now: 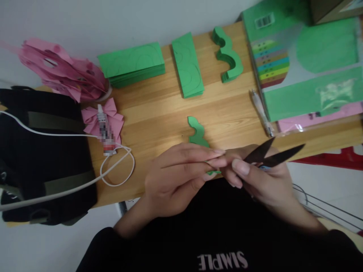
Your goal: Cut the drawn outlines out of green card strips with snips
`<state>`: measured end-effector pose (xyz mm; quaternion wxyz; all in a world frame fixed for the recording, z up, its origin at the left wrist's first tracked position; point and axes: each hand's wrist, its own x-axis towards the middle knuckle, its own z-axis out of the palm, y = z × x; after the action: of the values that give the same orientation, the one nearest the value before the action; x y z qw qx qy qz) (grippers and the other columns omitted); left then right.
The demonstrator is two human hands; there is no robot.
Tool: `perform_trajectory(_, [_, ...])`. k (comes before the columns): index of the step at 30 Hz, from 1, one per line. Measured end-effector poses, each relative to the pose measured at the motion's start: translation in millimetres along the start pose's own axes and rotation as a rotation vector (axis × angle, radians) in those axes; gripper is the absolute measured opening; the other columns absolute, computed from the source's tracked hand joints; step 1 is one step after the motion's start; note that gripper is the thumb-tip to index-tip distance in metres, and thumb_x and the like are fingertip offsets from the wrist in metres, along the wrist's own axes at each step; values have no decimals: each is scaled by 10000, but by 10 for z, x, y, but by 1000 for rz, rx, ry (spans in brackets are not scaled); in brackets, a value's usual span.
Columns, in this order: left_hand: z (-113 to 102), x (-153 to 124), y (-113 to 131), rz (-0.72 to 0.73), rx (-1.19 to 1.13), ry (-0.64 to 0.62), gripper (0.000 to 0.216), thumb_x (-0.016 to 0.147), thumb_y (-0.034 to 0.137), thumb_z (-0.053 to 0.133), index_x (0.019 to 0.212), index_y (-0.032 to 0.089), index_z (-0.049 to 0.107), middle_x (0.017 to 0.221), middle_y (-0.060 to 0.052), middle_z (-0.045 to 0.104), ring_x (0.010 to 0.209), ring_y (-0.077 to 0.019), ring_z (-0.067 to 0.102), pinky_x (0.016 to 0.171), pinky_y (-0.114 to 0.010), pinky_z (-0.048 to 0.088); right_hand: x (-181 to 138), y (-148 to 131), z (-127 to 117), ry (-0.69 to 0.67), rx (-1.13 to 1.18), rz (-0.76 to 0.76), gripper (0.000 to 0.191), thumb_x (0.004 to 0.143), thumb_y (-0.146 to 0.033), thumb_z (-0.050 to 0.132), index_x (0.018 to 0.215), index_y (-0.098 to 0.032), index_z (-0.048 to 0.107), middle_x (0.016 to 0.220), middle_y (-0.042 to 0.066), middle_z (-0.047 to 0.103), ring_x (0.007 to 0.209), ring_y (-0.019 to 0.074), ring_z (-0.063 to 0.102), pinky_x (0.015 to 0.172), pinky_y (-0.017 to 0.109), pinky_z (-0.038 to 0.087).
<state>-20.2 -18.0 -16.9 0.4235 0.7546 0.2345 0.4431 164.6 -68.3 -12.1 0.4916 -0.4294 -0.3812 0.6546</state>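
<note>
- Green paper (214, 172) shows as a small edge at the fingertips of the left hand (172, 173), above the near side of the wooden table (159, 117); that hand hides most of it.
- The left fingers are straight and pressed together, pinching the paper with no visible gap.
- The right hand (263, 181) is curled around the scissors (286, 155), and its fingertips meet the left ones at the paper. The blades stand spread, pointing right, away from the paper.
- My judgement: this is a pause in trimming, with both hands adjusting the grip. Another snip would call for turning the blades onto the paper, the left pinch keeping the layers aligned.
- Just beyond the left hand is a wavy green piece (197, 130); whether it joins the held paper or lies separately, I cannot tell.
- Farther off, a pen (261, 113) lies beside a plastic-wrapped paper pack (276, 56), and a glue tube (101, 115) rests on a pink paper bow (88, 116).
- Farthest, a large rectangular stack (133, 62) and a narrower stack (187, 64) carry drawn curves; a wavy cut stack (235, 62) stands to their right.
</note>
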Motion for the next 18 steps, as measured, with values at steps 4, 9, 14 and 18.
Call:
perform_trajectory(4, [17, 23, 36, -7, 33, -20, 224, 915, 167, 608, 1116, 187, 703, 1036, -72, 778, 967, -190, 734, 844, -309, 603, -1, -9, -2, 50, -52, -25, 155, 914, -334, 672, 980, -358, 811, 550, -34, 588, 451, 107, 412, 424, 267, 302])
perform_trajectory(9, [36, 19, 93, -88, 21, -3, 228, 896, 178, 638, 1097, 241, 724, 1063, -61, 781, 946, -192, 741, 838, -312, 604, -39, -41, -10, 56, -95, -13, 154, 905, -322, 679, 978, -341, 812, 662, 0, 699, 449, 113, 422, 399, 276, 298])
perform_trajectory(14, [35, 25, 99, -102, 10, -5, 255, 886, 172, 651, 1114, 267, 716, 1083, -59, 777, 960, -179, 736, 844, -308, 597, -71, -40, -34, -1, -142, -53, 249, 931, -240, 628, 1069, -371, 790, 527, -32, 520, 434, 120, 397, 405, 282, 280])
perform_trajectory(18, [30, 20, 101, -64, 13, -2, 276, 887, 164, 640, 1130, 277, 706, 1094, -26, 775, 951, -168, 737, 839, -294, 593, -79, -52, -54, -58, -160, -63, 336, 932, -184, 598, 1128, -402, 761, 546, -37, 478, 451, 124, 393, 424, 288, 279])
